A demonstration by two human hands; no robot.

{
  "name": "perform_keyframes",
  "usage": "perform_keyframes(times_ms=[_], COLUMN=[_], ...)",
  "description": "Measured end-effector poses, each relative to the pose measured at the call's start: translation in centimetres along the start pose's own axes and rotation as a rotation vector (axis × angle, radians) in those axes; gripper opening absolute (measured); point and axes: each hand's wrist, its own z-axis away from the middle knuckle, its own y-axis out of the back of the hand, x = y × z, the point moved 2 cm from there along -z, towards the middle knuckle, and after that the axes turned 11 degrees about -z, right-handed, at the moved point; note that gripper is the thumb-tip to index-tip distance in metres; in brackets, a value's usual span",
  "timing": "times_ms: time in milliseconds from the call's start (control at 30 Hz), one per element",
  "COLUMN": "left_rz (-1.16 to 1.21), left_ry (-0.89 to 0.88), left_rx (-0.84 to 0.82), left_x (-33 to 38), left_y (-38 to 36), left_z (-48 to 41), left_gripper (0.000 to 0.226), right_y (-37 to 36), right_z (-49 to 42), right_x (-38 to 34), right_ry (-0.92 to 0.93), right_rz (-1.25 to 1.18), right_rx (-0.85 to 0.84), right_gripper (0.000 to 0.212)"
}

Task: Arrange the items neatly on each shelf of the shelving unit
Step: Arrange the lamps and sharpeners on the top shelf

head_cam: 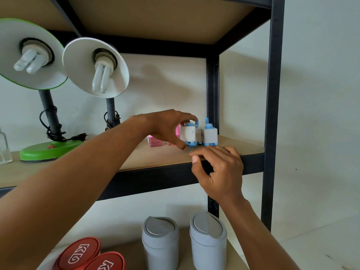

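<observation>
On the middle shelf (pixel 155 160), a green lamp (pixel 50 150) and a white lamp (pixel 95 69) stand toward the left, shades tipped forward. Pink boxes (pixel 153 142) lie partly hidden behind the left hand (pixel 165 127). This hand grips the left white-and-blue unit (pixel 188 134), with its fingers curled over the blue cap and its thumb at the blue base. A second white-and-blue unit (pixel 210 135) stands just beside it. Both are upright near the shelf's right rear corner, long axis vertical and blue tops up. No writing on them can be read. The right hand (pixel 220 168) is at the shelf's front edge, fingers loosely curled and holding nothing. On the shelf below, red lids (pixel 79 252) read "KG", left of two grey bins (pixel 160 242).
</observation>
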Motion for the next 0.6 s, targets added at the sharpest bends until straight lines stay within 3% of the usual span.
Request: perform_keyframes(times_ms=[233,367,533,600], left_rz=[0.009,-0.015,-0.113,-0.115], left_ry=[0.061,0.166,0.258,0.259], left_rx=[-0.034,-0.120,-0.121,-0.128], left_x=[-1.4,-1.6,-1.6,-1.4], left_y=[1.9,1.7,0.9,1.0], left_z=[1.6,1.9,1.1,0.9], left_gripper=[0.061,0.075,0.062,0.069], right_y=[-0.1,-0.1,0.2,0.4], right_z=[0.0,0.0,-0.2,-0.3], right_x=[0.1,0.1,0.0,0.0], right_ry=[0.005,-0.002,-0.001,-0.007], right_rz=[0.002,0.004,-0.019,-0.031], right_rx=[0.008,0.000,-0.024,-0.049], right_gripper=[0.042,0.045,0.034,0.032])
